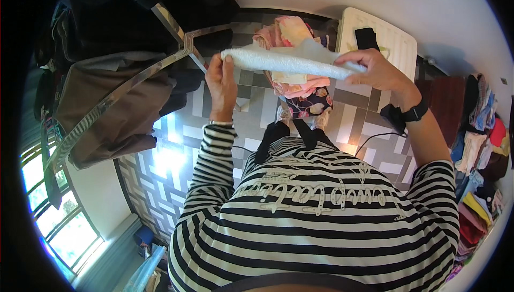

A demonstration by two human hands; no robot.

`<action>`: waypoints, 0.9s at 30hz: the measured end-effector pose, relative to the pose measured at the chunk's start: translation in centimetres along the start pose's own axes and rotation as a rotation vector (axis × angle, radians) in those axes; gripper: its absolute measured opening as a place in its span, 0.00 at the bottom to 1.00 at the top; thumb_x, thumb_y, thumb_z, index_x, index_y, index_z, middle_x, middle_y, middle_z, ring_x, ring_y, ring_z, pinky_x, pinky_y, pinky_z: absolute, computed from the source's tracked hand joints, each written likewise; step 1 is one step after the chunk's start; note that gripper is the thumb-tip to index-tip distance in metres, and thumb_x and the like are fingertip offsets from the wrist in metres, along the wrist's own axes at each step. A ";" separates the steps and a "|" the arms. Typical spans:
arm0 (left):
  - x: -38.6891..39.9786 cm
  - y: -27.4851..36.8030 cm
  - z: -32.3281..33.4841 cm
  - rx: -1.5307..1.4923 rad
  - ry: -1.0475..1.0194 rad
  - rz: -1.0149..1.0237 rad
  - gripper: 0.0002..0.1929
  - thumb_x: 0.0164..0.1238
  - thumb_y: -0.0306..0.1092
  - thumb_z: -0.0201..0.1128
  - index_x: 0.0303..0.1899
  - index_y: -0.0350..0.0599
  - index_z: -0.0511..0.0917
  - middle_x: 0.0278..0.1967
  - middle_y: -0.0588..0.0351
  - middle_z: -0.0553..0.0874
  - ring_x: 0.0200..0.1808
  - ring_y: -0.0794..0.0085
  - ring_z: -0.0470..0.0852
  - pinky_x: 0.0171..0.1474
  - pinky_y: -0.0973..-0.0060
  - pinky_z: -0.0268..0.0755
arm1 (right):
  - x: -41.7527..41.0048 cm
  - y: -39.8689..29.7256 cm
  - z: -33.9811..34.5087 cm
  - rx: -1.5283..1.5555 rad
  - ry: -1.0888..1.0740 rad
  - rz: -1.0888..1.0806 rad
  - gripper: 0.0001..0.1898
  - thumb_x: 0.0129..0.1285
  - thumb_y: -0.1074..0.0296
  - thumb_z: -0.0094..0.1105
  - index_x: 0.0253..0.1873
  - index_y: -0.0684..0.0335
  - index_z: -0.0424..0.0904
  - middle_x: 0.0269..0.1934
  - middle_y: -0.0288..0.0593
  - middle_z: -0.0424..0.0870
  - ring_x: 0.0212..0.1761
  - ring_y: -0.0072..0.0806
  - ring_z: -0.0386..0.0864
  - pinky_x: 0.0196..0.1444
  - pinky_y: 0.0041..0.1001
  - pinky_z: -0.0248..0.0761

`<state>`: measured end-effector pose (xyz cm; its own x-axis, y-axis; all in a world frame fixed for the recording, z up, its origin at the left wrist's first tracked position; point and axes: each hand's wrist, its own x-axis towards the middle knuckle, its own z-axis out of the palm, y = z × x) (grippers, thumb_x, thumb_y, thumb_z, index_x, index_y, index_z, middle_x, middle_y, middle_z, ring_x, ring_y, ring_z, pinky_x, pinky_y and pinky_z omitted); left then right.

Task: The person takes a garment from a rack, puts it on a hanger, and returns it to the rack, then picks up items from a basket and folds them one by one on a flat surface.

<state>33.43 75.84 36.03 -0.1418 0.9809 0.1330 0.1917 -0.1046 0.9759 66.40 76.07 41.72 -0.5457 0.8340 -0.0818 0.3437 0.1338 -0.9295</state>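
A white, fluffy-looking cloth [281, 60] is stretched between my two hands at about chest height. My left hand [223, 85] pinches its left end between thumb and fingers. At the other end, my right hand [377, 71] has the cloth between its thumb and fingers, with the edge drooping behind. Below the cloth sits a heap of pink and cream fabric [293, 31], partly hidden by it. Under that heap, a dark floral fabric [311, 103] shows just in front of my feet.
A metal rack [186, 45] with a brown garment [116, 99] and dark clothes stands left. A white plastic stool or table [403, 47] carries a black item [366, 38]. Piled clothes [478, 109] line the right side. A black cable [371, 136] hangs near my right arm.
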 end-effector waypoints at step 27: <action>-5.3 -12.8 -1.0 0.086 -0.087 -0.458 0.08 0.61 0.33 0.54 0.27 0.41 0.74 0.23 0.69 0.71 0.28 0.86 0.65 0.32 0.85 0.59 | -0.2 13.3 7.9 -0.485 0.091 0.126 0.08 0.44 0.71 0.57 0.32 0.64 0.76 0.33 0.49 0.78 0.37 0.43 0.75 0.39 0.34 0.69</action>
<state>30.80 71.81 22.96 -0.1494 0.9335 -0.3260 0.2082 0.3520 0.9125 65.05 73.41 26.57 -0.4160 0.8999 -0.1309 0.7294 0.2442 -0.6390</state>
